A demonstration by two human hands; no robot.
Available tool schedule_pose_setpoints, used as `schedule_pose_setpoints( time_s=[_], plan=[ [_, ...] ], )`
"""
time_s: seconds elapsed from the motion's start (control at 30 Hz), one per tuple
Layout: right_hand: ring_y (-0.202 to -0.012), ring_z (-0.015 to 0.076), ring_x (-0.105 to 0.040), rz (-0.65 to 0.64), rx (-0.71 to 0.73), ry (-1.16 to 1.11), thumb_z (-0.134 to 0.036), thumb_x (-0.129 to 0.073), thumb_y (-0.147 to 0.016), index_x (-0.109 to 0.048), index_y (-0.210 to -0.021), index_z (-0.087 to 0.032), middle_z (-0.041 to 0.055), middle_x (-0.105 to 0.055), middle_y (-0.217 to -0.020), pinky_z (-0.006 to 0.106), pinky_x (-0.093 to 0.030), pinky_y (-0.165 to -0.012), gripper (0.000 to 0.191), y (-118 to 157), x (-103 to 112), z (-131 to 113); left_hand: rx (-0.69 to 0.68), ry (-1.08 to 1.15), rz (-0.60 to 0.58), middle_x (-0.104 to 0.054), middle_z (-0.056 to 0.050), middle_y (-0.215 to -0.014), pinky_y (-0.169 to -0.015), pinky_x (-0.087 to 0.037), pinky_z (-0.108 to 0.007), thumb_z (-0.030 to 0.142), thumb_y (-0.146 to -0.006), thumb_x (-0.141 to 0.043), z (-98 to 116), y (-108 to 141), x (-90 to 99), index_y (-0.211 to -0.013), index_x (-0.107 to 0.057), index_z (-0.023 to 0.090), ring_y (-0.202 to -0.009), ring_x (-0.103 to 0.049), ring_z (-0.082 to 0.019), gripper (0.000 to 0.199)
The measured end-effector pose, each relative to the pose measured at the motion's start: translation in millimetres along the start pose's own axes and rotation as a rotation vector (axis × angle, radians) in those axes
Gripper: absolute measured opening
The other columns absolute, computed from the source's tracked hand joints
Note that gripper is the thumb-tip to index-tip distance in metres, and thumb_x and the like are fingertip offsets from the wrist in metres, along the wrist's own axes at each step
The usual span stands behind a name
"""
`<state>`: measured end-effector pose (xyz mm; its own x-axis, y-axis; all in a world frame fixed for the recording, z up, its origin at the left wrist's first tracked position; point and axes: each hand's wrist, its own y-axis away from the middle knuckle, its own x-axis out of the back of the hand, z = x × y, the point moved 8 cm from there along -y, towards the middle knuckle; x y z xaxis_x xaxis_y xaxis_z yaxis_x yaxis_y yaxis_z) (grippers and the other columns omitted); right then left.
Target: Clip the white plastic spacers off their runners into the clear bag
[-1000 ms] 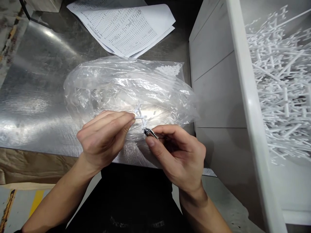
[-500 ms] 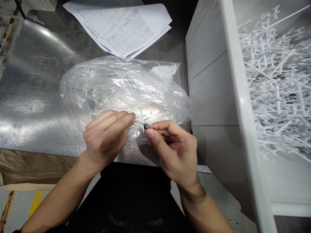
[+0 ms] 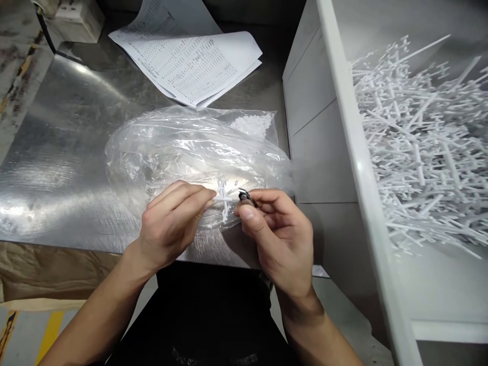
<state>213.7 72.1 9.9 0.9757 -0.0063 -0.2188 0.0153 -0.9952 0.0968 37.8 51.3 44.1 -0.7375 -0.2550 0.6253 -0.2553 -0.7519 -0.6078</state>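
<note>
A thin white branched plastic piece [image 3: 224,199] is pinched at its left end by my left hand [image 3: 173,223], above a clear plastic bag. My right hand [image 3: 276,231], fingers closed, grips a small dark metal tool [image 3: 246,196] whose tip points left, just right of the white piece and apart from it. The crumpled clear bag [image 3: 171,142] lies flat on the metal table [image 3: 46,168] under both hands. What kind of tool it is cannot be made out, since my fingers cover most of it.
Printed sheets [image 3: 198,66] lie behind the bag. A small bag of tiny white parts [image 3: 253,123] sits at its back right. The tall white wall of a bin [image 3: 354,162] rises on the right, with many white branched pieces [image 3: 427,142] inside. A pale box [image 3: 78,20] stands back left.
The view has shifted, so the table and bin appear lower and the bin further left. The tool in my right hand has moved away from the white piece, which is now turned differently.
</note>
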Motion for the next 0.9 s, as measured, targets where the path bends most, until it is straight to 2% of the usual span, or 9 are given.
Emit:
schedule_pose_setpoints(
  time_s=[0.2, 0.47, 0.67, 0.9],
  plan=[
    [-0.064, 0.0108, -0.065, 0.007, -0.021, 0.017, -0.027, -0.088, -0.094, -0.077, -0.099, -0.021, -0.0013, -0.074, -0.077, 0.021, -0.053, -0.058, 0.014, 1.1, 1.2, 2.7, -0.078, 0.146, -0.083, -0.078, -0.01, -0.106, -0.087, -0.059, -0.031, 0.001, -0.105, -0.068, 4.6, 4.9, -0.8, -0.122, -0.072, 0.011, -0.095, -0.072, -0.017, 0.021],
    [-0.061, 0.0106, -0.058, -0.007, -0.057, 0.058, -0.03, -0.088, -0.093, -0.076, -0.097, -0.021, -0.0013, -0.071, -0.077, 0.021, -0.049, -0.054, 0.016, 1.5, 0.0, 5.8, -0.097, 0.154, -0.095, -0.078, -0.01, -0.107, -0.085, -0.062, -0.032, 0.0, -0.103, -0.068, 6.9, 4.1, 0.1, -0.124, -0.072, 0.012, -0.094, -0.074, -0.018, 0.025],
    [-0.061, 0.0118, -0.06, -0.047, -0.048, 0.064, -0.032, -0.087, -0.096, -0.076, -0.095, -0.021, -0.001, -0.073, -0.075, 0.024, -0.048, -0.055, 0.016, 0.3, -0.7, 2.8, -0.125, 0.157, -0.123, -0.079, -0.008, -0.105, -0.081, -0.061, -0.033, -0.004, -0.103, -0.061, 9.0, 3.9, -0.7, -0.126, -0.071, 0.014, -0.091, -0.072, -0.018, 0.031],
    [-0.054, 0.0091, -0.054, -0.016, -0.081, 0.015, -0.036, -0.091, -0.094, -0.075, -0.093, -0.02, -0.0045, -0.069, -0.068, 0.024, -0.051, -0.055, 0.022, -2.2, 1.3, 5.6, -0.068, 0.158, -0.117, -0.078, -0.008, -0.103, -0.084, -0.059, -0.031, -0.005, -0.1, -0.065, 4.0, 3.8, -3.6, -0.122, -0.072, 0.013, -0.089, -0.071, -0.016, 0.029]
  ],
)
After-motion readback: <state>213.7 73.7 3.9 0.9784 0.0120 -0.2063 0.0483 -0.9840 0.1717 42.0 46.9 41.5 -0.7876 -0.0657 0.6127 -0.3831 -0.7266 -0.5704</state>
